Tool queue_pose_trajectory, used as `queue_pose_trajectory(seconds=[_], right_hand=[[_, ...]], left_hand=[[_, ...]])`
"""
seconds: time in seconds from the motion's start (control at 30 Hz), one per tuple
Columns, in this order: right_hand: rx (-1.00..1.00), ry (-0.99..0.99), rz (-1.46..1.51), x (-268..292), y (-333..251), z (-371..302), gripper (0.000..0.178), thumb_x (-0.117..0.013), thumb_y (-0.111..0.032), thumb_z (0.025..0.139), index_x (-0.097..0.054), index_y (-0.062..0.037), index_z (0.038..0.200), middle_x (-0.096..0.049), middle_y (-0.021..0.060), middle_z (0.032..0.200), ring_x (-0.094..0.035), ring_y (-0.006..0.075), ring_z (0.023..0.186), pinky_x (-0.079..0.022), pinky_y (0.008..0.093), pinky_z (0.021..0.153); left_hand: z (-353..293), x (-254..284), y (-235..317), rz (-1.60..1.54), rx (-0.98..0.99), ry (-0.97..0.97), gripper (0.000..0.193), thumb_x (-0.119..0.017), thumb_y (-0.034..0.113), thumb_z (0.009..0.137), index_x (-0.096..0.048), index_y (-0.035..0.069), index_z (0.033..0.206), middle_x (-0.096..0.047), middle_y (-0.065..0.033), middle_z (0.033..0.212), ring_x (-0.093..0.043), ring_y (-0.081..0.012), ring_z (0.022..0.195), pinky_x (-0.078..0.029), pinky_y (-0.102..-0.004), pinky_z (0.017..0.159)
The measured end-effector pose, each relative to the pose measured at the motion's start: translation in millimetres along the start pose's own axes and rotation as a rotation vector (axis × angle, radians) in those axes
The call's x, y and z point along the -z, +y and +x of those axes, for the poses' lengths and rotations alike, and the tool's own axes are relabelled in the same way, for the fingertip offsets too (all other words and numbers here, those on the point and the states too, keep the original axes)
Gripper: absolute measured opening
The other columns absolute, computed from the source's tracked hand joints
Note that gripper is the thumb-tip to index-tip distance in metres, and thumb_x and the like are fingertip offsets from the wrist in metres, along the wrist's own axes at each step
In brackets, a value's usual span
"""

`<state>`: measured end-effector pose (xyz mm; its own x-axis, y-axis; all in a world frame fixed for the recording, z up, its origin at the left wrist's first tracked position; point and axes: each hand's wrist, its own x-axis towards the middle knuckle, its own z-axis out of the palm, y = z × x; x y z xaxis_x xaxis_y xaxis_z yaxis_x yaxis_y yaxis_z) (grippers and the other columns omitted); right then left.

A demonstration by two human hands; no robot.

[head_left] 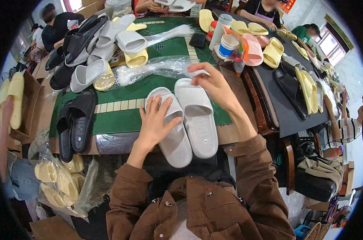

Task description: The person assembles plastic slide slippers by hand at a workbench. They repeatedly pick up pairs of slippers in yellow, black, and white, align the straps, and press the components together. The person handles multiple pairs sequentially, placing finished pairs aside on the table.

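Note:
A pair of light grey slide slippers lies side by side before me at the table's near edge, toes pointing away. My left hand point(158, 120) rests spread on the strap of the left slipper point(176, 146), its fingers apart. Above the toe of the right slipper point(201, 132), my right hand point(213, 84) is raised with curled fingers drawn together; whatever they pinch is too fine to make out. Just beyond the slippers lies a clear plastic bag point(161, 66) around a bundle of thin white strands. A second strand bundle point(171, 35) sits farther back.
Black slippers point(80, 120) lie to the left on the green mat point(121, 120). Behind them rises a heap of grey, black and yellow slippers point(89, 72). A paint-like tub point(228, 45) and a bottle point(220, 30) stand at back right. Other people work around the tables.

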<state>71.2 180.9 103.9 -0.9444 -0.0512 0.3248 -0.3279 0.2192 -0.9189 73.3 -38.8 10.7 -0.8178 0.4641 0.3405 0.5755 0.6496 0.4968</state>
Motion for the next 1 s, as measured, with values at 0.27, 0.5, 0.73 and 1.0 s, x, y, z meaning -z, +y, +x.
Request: queue_pose_trajectory(seconds=[0.27, 0.5, 0.73, 1.0], right_hand=[[-0.097, -0.384, 0.093, -45, -29, -22, 0.028, -0.043, -0.007, 0.1, -0.058, -0.0007, 0.123, -0.064, 0.0083, 0.107, -0.063, 0.0144, 0.092, -0.051, 0.0291, 0.087], [0.21, -0.049, -0.669, -46, 38, -8, 0.03, -0.054, -0.002, 0.084, -0.064, -0.0052, 0.112, -0.062, 0.0177, 0.096, -0.065, 0.0331, 0.082, -0.052, 0.0406, 0.073], [0.05, -0.058, -1.22, -68, 82, 24, 0.016, -0.055, -0.013, 0.083, -0.069, -0.0084, 0.091, -0.061, 0.0151, 0.091, -0.066, 0.0334, 0.078, -0.053, 0.0453, 0.067], [0.033, 0.208, -0.716, -67, 86, 20, 0.013, -0.053, -0.012, 0.087, -0.059, -0.0031, 0.094, -0.062, 0.0209, 0.088, -0.063, 0.041, 0.077, -0.049, 0.0496, 0.069]], left_hand=[[-13, -16, 18, -0.075, -0.228, 0.35, 0.039, -0.054, -0.002, 0.083, -0.056, 0.005, 0.122, -0.052, -0.0155, 0.128, -0.047, -0.0326, 0.126, -0.031, -0.0499, 0.107], [9, 2, 2, -0.587, 0.105, 0.312, 0.026, -0.05, -0.009, 0.083, -0.06, -0.001, 0.105, -0.062, -0.0145, 0.104, -0.063, -0.0259, 0.092, -0.05, -0.0331, 0.075], [67, -23, -8, -0.027, 0.068, 0.103, 0.015, -0.057, 0.009, 0.084, -0.06, 0.001, 0.096, -0.061, -0.0192, 0.099, -0.061, -0.0387, 0.088, -0.049, -0.0468, 0.076], [72, -23, 1, -0.015, 0.13, 0.287, 0.017, -0.057, 0.009, 0.084, -0.057, 0.004, 0.1, -0.059, -0.0178, 0.097, -0.061, -0.0395, 0.087, -0.05, -0.0486, 0.073]])
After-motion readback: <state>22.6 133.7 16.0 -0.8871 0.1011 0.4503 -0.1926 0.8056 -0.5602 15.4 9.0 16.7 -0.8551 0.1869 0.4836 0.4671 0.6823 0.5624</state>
